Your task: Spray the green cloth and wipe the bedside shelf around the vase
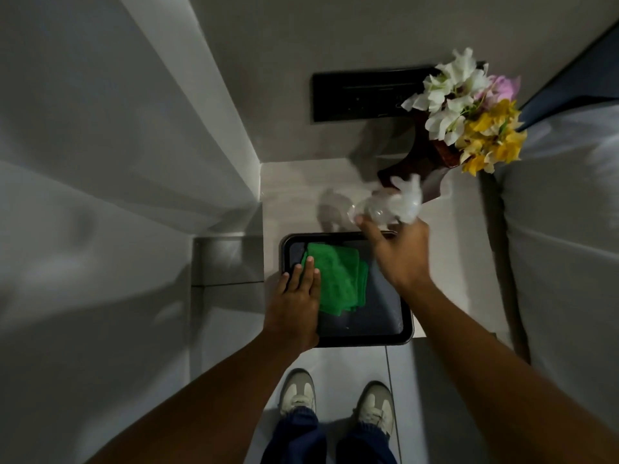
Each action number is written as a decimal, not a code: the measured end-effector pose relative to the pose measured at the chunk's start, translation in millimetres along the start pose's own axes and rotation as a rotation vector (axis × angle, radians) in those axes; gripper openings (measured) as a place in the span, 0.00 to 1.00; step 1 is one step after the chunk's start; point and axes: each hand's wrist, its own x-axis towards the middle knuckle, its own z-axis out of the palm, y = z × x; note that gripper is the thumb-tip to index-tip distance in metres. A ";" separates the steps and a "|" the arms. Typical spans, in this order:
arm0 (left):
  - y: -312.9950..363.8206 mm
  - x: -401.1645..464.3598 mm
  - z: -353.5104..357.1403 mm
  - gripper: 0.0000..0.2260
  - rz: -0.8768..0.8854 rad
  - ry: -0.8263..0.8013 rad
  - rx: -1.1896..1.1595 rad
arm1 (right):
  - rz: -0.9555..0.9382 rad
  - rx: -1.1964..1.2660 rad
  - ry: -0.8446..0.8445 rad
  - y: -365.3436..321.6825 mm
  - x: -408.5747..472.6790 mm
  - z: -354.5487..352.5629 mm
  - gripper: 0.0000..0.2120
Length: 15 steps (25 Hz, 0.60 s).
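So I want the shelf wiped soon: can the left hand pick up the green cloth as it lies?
Probably yes. The left hand already rests flat on the green cloth in the tray, with nothing covering it; the right hand holds the spray bottle clear.

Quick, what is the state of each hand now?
Left hand: open, fingers flat on the green cloth.
Right hand: closed around the clear spray bottle.

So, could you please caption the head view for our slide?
Left hand on green cloth in dark tray; right hand grips blurred spray bottle beside vase.
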 end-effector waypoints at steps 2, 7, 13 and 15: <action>-0.5 -0.4 2.8 0.54 0.008 -0.001 0.037 | -0.035 -0.053 0.008 16.7 -35.8 -35.8 0.17; -3.4 3.0 6.9 0.56 0.014 0.002 0.161 | -0.101 -0.293 -0.072 58.3 -67.8 -49.2 0.20; 2.7 3.1 -9.8 0.52 -0.031 -0.079 0.153 | -0.086 -0.199 -0.169 60.2 -70.5 -39.3 0.25; 2.2 6.0 -23.5 0.49 -0.010 -0.100 0.173 | -0.003 -0.131 -0.251 58.8 -72.0 -39.7 0.32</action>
